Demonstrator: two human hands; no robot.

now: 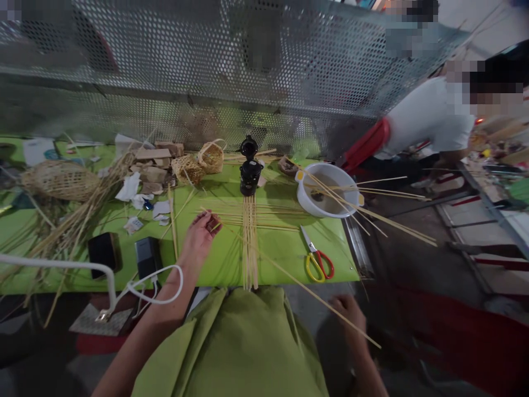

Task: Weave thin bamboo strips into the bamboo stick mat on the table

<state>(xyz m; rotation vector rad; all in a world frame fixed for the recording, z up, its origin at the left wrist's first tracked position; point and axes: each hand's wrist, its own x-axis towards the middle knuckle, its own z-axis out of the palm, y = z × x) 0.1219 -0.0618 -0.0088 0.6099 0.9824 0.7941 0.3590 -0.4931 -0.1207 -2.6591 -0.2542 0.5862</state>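
Observation:
A long thin bamboo strip (285,269) runs slantwise across the front of the table. My left hand (202,229) pinches its upper end, left of the woven strips. Off the table's front edge, my right hand (350,317) is closed on the strip near its lower end, and the tip sticks out beyond. Between the hands, a bundle of upright strips (249,242) lies flat, crossed by several sideways strips (275,216). A black lidded container (250,175) stands on the bundle's far end. Scissors (316,259) with one yellow and one red handle lie to the right.
A white basin (326,190) with strips across it stands at the right. Small woven baskets (210,157), wood blocks (154,162) and loose strips fill the back left. Two dark devices (103,253) and a white cable (82,263) lie front left. A person (430,118) sits at right.

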